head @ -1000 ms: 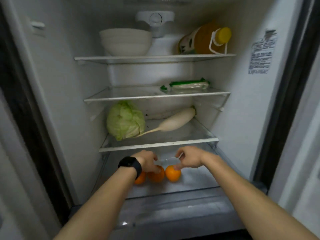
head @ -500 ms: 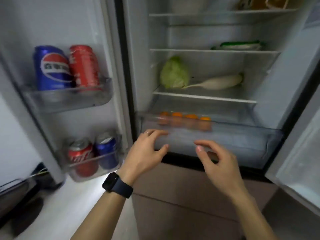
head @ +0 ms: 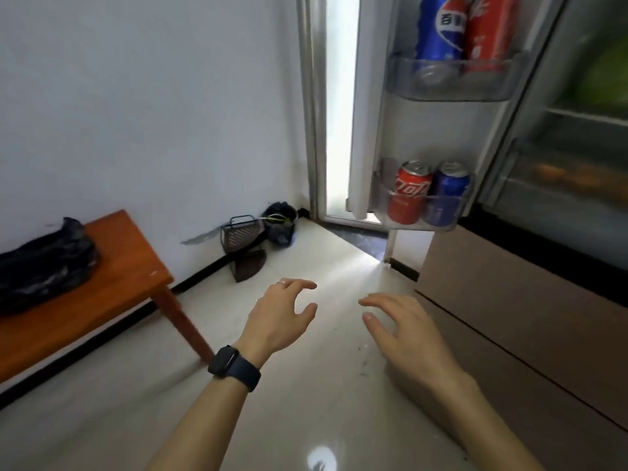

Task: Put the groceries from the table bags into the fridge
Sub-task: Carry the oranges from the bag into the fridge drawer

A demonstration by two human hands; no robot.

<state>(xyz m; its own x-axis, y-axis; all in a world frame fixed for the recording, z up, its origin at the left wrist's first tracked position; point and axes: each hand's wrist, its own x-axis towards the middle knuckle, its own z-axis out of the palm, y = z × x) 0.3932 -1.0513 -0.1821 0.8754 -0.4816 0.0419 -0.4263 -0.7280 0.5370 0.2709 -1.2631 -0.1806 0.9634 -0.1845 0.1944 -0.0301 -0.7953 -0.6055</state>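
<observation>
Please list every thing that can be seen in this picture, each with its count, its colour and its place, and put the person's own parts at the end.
table: one, orange-brown wood, left, against the wall
bag: one, black plastic, on the table
large bottles: two, blue and red, upper shelf of the open fridge door
cans: two, red and blue, lower door shelf
oranges: blurred, count unclear, orange, in the fridge drawer at right
cabbage: one, green, blurred, fridge shelf at far right
basket: one, dark, on the floor by the wall
watch: one, black, left wrist
left hand: open, empty, over the floor
right hand: open, empty, over the floor
</observation>
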